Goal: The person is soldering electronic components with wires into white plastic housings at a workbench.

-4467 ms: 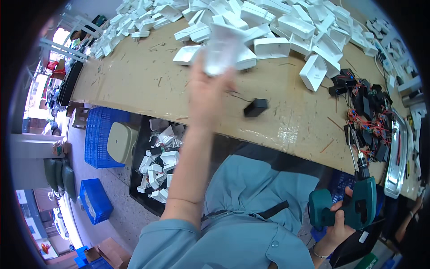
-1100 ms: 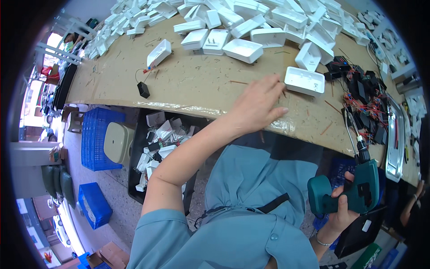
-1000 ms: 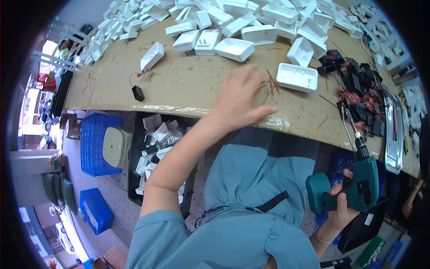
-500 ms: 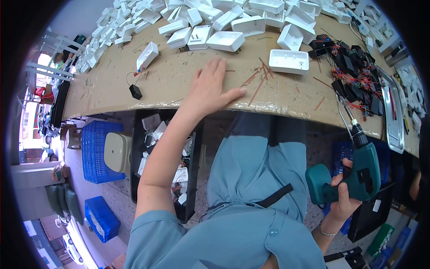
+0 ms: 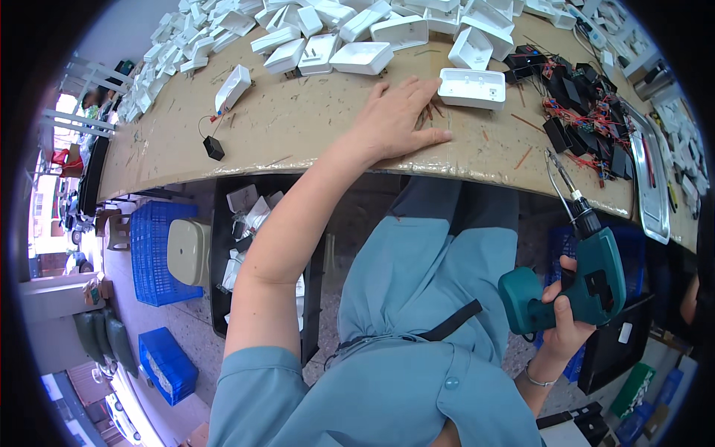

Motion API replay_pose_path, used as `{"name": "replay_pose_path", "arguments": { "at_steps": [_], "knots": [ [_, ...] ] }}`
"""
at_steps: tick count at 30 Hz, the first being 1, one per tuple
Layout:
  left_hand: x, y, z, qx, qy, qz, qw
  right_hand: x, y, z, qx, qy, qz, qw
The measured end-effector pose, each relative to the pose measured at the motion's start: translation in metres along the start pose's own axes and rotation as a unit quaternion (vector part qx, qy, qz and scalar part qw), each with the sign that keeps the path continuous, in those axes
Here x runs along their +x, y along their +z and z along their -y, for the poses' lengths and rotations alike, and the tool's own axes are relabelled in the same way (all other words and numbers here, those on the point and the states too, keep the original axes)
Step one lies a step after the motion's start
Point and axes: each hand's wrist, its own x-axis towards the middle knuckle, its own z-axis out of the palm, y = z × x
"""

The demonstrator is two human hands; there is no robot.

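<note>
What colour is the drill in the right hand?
Teal green with black parts, on the power drill, seen from the head view.

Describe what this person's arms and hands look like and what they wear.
Both forearms are bare. Short blue-grey sleeves end above the elbow, seen best on the left arm. The left hand wears nothing visible. The right hand has a thin bracelet at the wrist. No gloves.

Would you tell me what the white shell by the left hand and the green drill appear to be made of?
The white shell looks like matte moulded plastic, with thin uniform walls. The green drill seems to have a glossy plastic body and a metal bit.
</note>
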Motion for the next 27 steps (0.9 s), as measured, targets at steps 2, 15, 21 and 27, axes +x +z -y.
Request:
{"name": "replay_pose_path", "arguments": {
  "at_steps": [2,15,21,27],
  "knots": [
    [-0.002,-0.003,-0.002,-0.046,-0.008,-0.012,0.999,-0.001,0.001,-0.003,0.01,0.004,-0.015,1.0],
    [-0.086,-0.008,-0.023,-0.144,0.105,-0.18,0.968,-0.006,-0.001,-0.012,0.018,0.018,0.006,1.0],
    [-0.138,-0.008,-0.032,-0.019,0.135,-0.197,0.971,-0.011,-0.002,-0.011,0.015,0.016,0.019,1.0],
    [-0.147,-0.027,-0.008,0.047,0.039,-0.302,0.951,-0.013,-0.01,-0.008,0.025,-0.003,0.028,0.999]
  ]
}}
